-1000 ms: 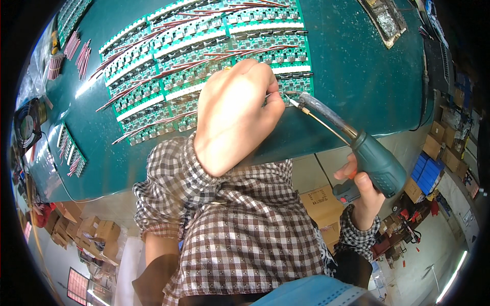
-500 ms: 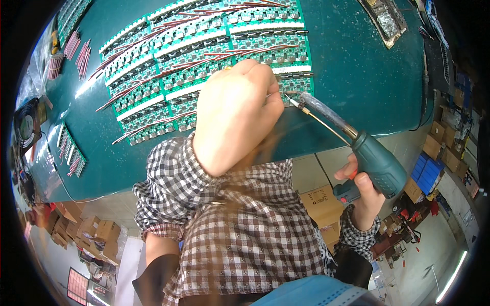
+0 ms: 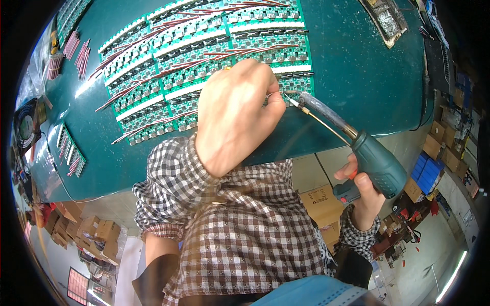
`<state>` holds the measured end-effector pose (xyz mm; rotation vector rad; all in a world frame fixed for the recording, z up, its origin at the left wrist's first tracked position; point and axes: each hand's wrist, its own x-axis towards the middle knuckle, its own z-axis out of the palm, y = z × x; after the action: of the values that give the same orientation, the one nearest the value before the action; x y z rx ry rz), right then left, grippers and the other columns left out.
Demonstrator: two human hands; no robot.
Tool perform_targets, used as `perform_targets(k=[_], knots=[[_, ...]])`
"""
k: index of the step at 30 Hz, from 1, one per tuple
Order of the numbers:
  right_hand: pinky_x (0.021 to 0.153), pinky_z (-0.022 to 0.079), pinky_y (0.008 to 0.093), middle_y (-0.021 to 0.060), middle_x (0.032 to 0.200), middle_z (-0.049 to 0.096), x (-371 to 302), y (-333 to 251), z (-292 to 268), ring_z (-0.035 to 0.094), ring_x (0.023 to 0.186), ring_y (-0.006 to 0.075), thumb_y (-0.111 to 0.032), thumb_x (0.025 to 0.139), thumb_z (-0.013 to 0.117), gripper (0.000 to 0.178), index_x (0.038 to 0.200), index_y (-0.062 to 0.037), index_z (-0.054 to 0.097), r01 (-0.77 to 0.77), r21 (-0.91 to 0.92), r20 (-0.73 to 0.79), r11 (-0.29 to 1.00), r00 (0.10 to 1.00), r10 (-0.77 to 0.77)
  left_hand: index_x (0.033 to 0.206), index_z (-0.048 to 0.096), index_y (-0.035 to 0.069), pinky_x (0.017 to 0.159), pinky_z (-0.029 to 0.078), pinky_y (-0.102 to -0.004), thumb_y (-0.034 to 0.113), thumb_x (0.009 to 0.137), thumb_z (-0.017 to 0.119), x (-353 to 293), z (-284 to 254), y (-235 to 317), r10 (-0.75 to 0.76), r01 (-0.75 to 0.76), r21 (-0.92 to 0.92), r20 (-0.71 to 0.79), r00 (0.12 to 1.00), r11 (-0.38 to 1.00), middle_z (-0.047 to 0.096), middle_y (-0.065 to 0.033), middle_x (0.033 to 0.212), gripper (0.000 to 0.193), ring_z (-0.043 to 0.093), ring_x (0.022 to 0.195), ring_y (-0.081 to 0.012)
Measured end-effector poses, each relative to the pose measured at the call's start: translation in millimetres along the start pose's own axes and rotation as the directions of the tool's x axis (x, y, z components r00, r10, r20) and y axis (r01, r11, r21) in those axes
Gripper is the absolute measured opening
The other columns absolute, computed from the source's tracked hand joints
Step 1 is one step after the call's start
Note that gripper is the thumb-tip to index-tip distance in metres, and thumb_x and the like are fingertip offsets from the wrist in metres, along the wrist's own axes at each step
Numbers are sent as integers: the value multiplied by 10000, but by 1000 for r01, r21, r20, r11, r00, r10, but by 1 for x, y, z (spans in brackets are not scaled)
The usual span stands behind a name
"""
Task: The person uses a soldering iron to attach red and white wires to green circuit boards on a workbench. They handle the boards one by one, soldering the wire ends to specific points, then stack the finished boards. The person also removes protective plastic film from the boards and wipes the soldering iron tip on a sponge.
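My right hand (image 3: 368,196) is wrapped round the grip of a green soldering gun (image 3: 380,163), with a finger near its red trigger. The gun's metal barrel and thin solder feed tube (image 3: 326,127) point up and left. Its tip meets the near right corner of a panel of green circuit boards (image 3: 176,104). Over that panel my left hand (image 3: 237,115) is closed, thumb and fingers pinched close to the tip. What they pinch is too small and hidden to make out. Red and black wires (image 3: 186,66) lie in rows across the boards.
Bundles of pink-red wires (image 3: 81,60) lie at the left of the green table (image 3: 357,66). A small strip of boards (image 3: 71,153) sits near its left edge. A solder-spattered tray (image 3: 385,23) stands at the far right. Cardboard boxes (image 3: 97,234) are on the floor.
My left hand has shifted and turned very slightly, still over the same spot. The soldering gun and my right hand are practically where they were.
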<state>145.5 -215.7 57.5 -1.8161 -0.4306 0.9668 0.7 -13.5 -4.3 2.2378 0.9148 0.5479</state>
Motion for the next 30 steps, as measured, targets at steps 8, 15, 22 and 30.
perform_targets(k=[8,15,22,30], knots=[[647,543,335,103,757,612,0,0,-2,623,666,213,-320,799,694,523,1069,107,557,-12,-11,23,1000,1000,13,682,565,67,489,395,-316,36,663,658,1,0,2,-13,12,22,13,1000,1000,485,-41,613,100,490,523,-186],[635,539,332,115,788,610,-2,1,-1,620,670,214,-328,804,693,540,1088,108,552,18,11,9,1000,1000,-18,683,567,66,487,398,-317,38,665,657,1,0,2,-3,3,-3,2,1000,1000,484,-41,612,97,494,523,-186],[633,541,337,120,805,615,-1,1,-2,626,675,218,-310,803,693,526,1085,112,557,16,-7,27,1000,1000,-16,683,567,66,480,394,-312,41,668,657,1,0,3,-7,7,-2,2,1000,1000,484,-38,611,95,494,519,-182],[646,533,348,109,762,615,-3,0,-1,627,667,229,-350,791,694,558,1077,108,554,10,-22,-15,1000,1000,-10,681,567,69,484,394,-314,46,667,657,1,2,2,-19,19,16,-10,1000,1000,483,-37,610,94,496,522,-184]])
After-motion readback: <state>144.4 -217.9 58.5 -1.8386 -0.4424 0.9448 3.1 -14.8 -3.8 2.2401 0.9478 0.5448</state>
